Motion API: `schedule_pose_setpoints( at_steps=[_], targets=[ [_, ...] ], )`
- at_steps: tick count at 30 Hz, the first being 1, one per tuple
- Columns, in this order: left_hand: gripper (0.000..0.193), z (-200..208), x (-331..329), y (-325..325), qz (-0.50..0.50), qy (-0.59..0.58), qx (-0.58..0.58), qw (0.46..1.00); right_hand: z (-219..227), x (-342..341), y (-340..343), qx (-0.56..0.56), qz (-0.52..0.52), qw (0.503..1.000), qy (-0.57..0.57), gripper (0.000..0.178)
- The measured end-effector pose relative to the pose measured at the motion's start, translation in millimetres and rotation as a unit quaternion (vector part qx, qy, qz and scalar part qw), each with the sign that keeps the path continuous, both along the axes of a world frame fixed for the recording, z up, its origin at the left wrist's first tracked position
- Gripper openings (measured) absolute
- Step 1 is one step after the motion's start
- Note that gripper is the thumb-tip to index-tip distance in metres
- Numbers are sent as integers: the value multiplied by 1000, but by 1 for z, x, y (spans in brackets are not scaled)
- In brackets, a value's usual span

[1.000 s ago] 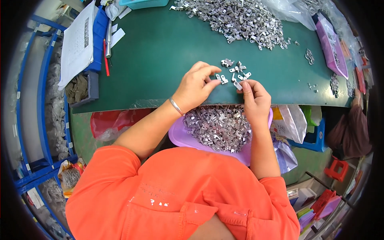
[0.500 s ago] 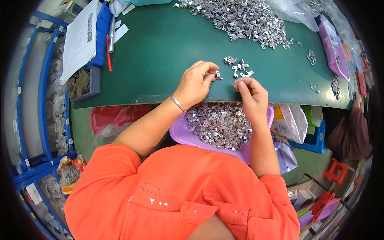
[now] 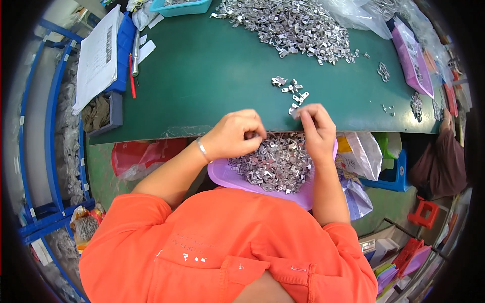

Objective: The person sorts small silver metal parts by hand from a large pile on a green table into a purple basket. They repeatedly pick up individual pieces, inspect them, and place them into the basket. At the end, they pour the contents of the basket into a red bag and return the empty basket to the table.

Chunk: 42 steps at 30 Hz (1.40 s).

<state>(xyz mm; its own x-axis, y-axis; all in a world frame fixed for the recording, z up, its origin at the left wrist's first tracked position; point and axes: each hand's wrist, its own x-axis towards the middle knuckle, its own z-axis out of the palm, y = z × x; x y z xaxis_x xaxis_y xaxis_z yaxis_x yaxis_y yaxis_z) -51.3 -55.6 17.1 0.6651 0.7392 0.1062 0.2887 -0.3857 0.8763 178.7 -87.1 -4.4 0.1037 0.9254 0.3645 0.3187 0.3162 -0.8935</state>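
Observation:
My left hand [image 3: 236, 134] is over the left part of a purple basket [image 3: 217, 174], at the table's front edge. Its fingers are curled in, and whatever they hold, if anything, is hidden. My right hand [image 3: 318, 132] is closed in a pinch just above the table edge, with a small metal piece [image 3: 296, 115] at its fingertips. A few loose metal clips [image 3: 299, 97] lie on the green table beyond that hand. Small bent metal pieces [image 3: 277, 166] fill the basket, which sits below the edge, against my front.
A large heap of metal clips [image 3: 298, 30] covers the table's back. A pink bin [image 3: 411, 58] stands at right, a teal tray [image 3: 182, 9] at far left. Papers [image 3: 98, 63] lean by a grey box [image 3: 115, 112]. At right, another person's sleeve [image 3: 442, 166] shows.
My left hand has moved back from the table toward the basket; the metal clip it held no longer shows. My right hand remains pinched near the edge. The whole view has shifted slightly.

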Motion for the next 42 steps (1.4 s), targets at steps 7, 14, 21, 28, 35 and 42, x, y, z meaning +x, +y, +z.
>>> schedule_pose_setpoints(
  at_steps=[7, 14, 21, 28, 35, 42],
  targets=[
    [30, 3, 47, 11, 100, -14, 139, 985, 2, 3, -8, 59, -97, 978, -177, 14],
    [18, -17, 70, 28, 141, 36, 149, 978, -12, 7, 22, 93, -79, 966, -229, 11],
    [11, -14, 51, 10, 84, -236, -202, 947, 2, 15, -8, -196, 25, 899, 391, 9],
    [14, 1, 31, 0, -94, -217, -166, 957, 4, 23, -23, -196, 207, 817, 502, 12],
    [25, -2, 49, 45, 76, 2, 198, 977, 13, 11, 25, 69, -91, 959, -259, 19],
    [15, -24, 65, 49, 111, 24, 264, 958, 23, 24, 15, -292, 166, 936, 110, 10]
  ],
)
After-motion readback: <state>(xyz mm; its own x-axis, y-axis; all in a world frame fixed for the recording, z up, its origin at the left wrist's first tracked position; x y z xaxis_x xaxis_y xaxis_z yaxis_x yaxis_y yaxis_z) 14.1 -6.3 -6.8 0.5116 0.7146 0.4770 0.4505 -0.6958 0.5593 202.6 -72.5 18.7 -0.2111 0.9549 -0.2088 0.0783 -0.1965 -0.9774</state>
